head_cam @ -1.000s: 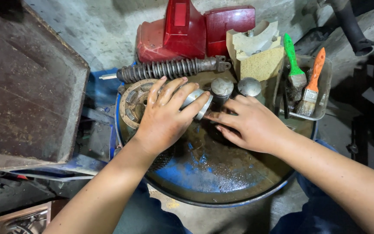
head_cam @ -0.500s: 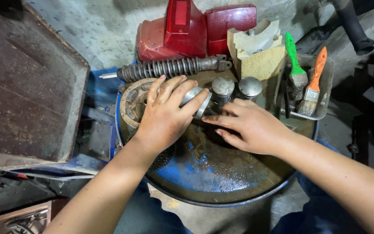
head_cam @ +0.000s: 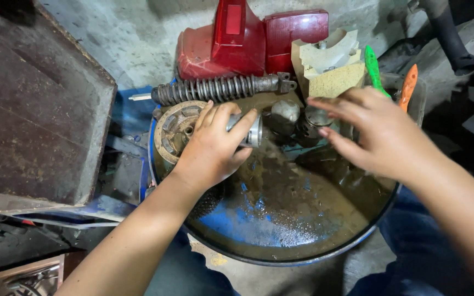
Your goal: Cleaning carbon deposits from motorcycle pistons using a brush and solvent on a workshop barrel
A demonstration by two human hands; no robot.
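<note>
The left hand is closed around a short metal cylinder, fingers wrapped over its top and thumb underneath; only the cylinder's ribbed, open end shows past the fingertips. Hand and cylinder sit over the left rear part of a round blue basin, whose floor is wet and coated with brown grime.

The right hand hovers above the right rear part of the basin, fingers spread and extended toward the left, holding nothing. It appears blurred.

Between the two hands, two rounded metal parts stand in the basin, just beside each other. The right hand's fingertips are close above the right-hand one; contact cannot be determined.

A round, slotted metal disc lies under the left hand's knuckles at the basin's left rim. A coil-spring shock absorber lies across the rear rim. Behind it are red plastic body panels and a tan foam block. Green and orange brush handles stand behind the right hand. A dark worn tabletop stands to the left.
</note>
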